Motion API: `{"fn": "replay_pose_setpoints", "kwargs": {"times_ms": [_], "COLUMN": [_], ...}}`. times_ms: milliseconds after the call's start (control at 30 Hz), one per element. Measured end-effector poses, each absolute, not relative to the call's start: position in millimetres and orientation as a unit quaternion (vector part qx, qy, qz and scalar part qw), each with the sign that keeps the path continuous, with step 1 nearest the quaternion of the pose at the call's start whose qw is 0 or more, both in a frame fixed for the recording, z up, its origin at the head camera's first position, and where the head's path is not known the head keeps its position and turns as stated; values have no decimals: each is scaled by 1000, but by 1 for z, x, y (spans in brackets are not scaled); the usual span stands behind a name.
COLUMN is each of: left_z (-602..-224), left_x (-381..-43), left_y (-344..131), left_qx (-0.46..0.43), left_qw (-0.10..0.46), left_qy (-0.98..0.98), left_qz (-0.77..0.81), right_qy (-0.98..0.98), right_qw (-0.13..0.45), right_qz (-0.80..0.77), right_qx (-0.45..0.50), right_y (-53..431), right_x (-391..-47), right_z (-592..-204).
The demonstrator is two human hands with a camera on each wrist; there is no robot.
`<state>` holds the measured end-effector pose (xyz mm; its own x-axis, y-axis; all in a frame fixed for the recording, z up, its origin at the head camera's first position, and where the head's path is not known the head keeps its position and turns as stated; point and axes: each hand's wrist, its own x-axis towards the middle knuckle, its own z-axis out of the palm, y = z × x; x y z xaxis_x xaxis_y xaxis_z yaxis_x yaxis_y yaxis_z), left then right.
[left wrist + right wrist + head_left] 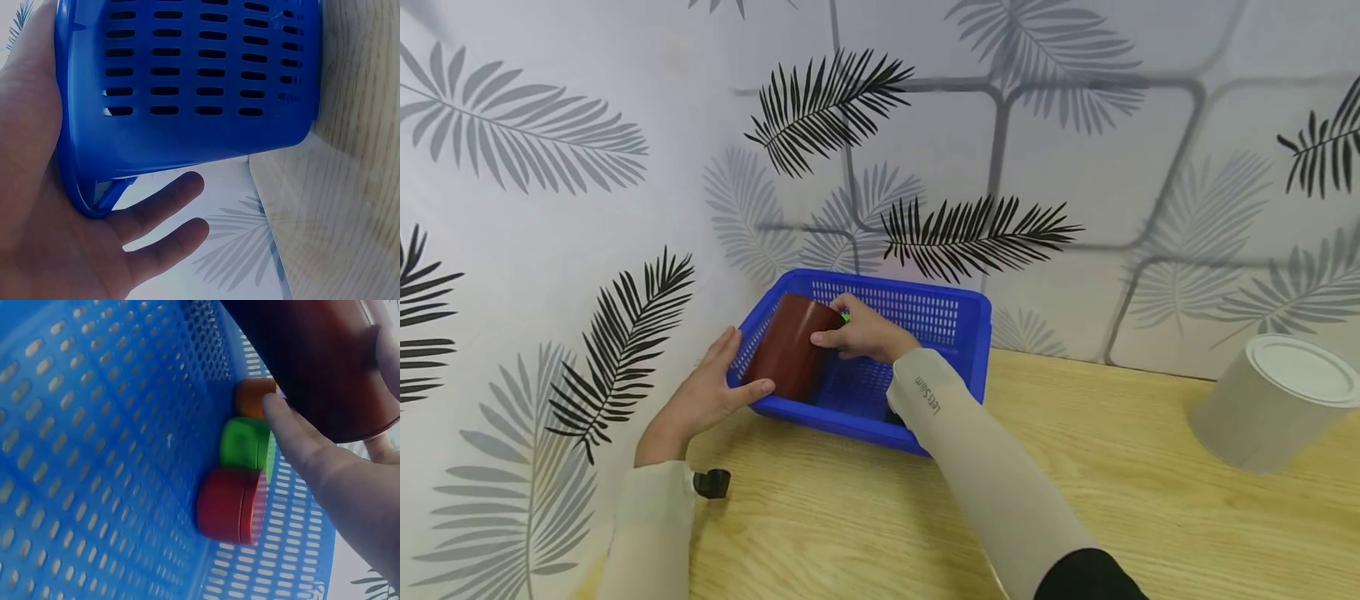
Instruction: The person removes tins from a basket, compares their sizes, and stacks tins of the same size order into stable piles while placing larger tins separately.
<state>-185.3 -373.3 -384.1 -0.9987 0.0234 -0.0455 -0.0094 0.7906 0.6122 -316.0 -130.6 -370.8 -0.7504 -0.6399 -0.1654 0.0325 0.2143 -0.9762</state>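
Note:
A blue plastic basket (pixel 850 425) with slotted walls stands on the table against the wall. Inside its left part, a reddish-brown cylinder (pixel 792 346) leans at a tilt. My right hand (pixel 865 329) grips the cylinder near its right end, thumb on the near side. At the basket's front left corner rests my left hand (pixel 703 392), its thumb across the front rim. In the left wrist view, two straight fingers (pixel 165 206) extend beyond the basket's corner. The right wrist view shows small red (pixel 231 506), green (pixel 240 444) and orange (pixel 251 397) round containers along the basket wall.
To the right, a large pale cylindrical tub (pixel 1270 404) with a lid stands on the wooden table (pixel 1112 467). Leaf-patterned walls (pixel 1060 158) rise behind the basket and to its left. A small black object (pixel 712 483) sits at the left cuff.

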Motion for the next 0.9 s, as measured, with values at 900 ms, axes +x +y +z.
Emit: {"fn": "replay_pose_setpoints", "kwargs": {"times_ms": [900], "left_z": [-384], "left_x": [-184], "left_y": [-371], "left_qx": [24], "left_qw": [27], "left_qy": [948], "left_qz": [315], "right_qy": [643], "right_qw": [107], "right_qz": [-726], "right_qx": [-219], "right_y": [-37], "right_x": [-298], "right_z": [-307]}}
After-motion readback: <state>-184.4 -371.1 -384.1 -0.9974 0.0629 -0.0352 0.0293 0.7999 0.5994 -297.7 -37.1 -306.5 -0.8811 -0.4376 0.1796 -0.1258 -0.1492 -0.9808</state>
